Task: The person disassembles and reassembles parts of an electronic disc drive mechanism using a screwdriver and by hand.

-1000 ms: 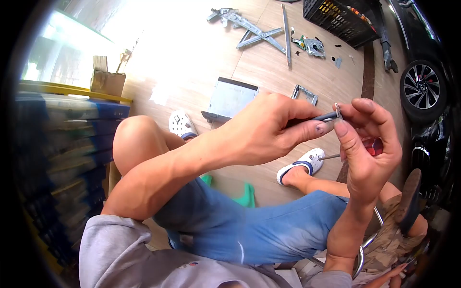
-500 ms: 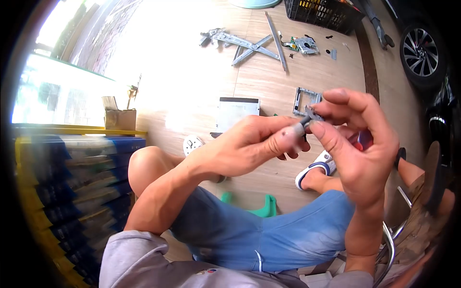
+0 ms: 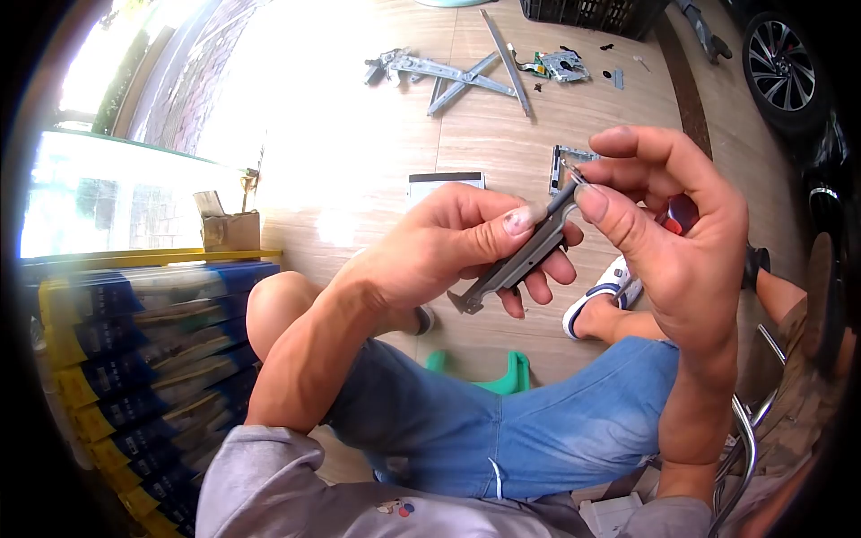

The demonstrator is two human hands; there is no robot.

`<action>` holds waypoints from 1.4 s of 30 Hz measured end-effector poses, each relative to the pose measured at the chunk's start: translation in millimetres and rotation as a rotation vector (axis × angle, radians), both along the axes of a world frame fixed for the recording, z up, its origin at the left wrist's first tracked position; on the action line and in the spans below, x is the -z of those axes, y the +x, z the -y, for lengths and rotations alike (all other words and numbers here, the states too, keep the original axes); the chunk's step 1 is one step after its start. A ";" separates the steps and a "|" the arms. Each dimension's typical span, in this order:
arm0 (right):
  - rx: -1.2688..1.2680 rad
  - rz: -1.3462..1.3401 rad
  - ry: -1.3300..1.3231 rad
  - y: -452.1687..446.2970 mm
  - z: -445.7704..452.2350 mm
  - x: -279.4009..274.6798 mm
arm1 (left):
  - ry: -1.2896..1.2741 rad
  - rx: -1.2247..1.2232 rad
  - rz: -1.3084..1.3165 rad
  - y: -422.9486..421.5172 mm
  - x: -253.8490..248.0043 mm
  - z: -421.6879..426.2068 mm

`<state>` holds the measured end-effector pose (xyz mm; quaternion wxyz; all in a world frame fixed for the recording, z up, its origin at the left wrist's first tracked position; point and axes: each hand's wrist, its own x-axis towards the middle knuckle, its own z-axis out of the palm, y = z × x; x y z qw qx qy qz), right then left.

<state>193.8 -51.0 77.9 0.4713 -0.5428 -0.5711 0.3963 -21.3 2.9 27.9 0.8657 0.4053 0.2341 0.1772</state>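
Note:
A long grey metal bracket (image 3: 522, 259) slants across the middle of the view, its hooked lower end free. My left hand (image 3: 475, 242) is wrapped round it, thumb on top and fingers beneath. At the upper end of the bracket, the thumb and index finger of my right hand (image 3: 668, 220) pinch a small metal piece (image 3: 574, 172). A screwdriver with a red and dark handle (image 3: 681, 215) is tucked in my right palm, its shaft pointing down past the hand.
On the floor lie a scissor-type metal linkage (image 3: 462, 79), a long bar (image 3: 507, 63), a circuit part (image 3: 563, 65), a flat silver unit (image 3: 446, 179) and a metal frame (image 3: 562, 161). A green stool (image 3: 513, 372) stands below. Another person's leg (image 3: 778, 291) is at right, near a car wheel (image 3: 780, 67).
My left hand has turned, so the bracket now shows along its length. Both hands stay close together. The view has shifted, and the floor parts appear higher.

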 end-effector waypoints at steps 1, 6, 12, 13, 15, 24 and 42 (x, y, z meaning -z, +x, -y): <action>0.000 0.001 -0.002 0.2 -0.2 0.7 | 0.007 0.002 -0.010 0.6 0.0 0.5; -0.003 0.010 -0.019 -2.1 0.4 -1.1 | 0.056 0.002 -0.034 0.3 2.4 1.0; 0.001 -0.016 -0.041 -5.1 -1.4 1.2 | 0.064 -0.027 -0.070 -0.4 -0.2 1.6; 0.004 -0.011 -0.051 -6.0 -1.5 0.4 | 0.063 -0.029 -0.077 -0.8 -0.2 1.7; 0.006 -0.002 -0.069 -7.5 -1.6 -1.4 | 0.062 -0.033 -0.090 -1.3 -0.1 1.0; 0.008 0.001 -0.071 -7.9 -2.9 1.4 | 0.105 -0.017 -0.115 -1.0 0.8 -0.1; 0.009 0.068 0.002 -5.2 -2.8 3.5 | 0.171 -0.032 -0.079 2.4 6.1 -1.1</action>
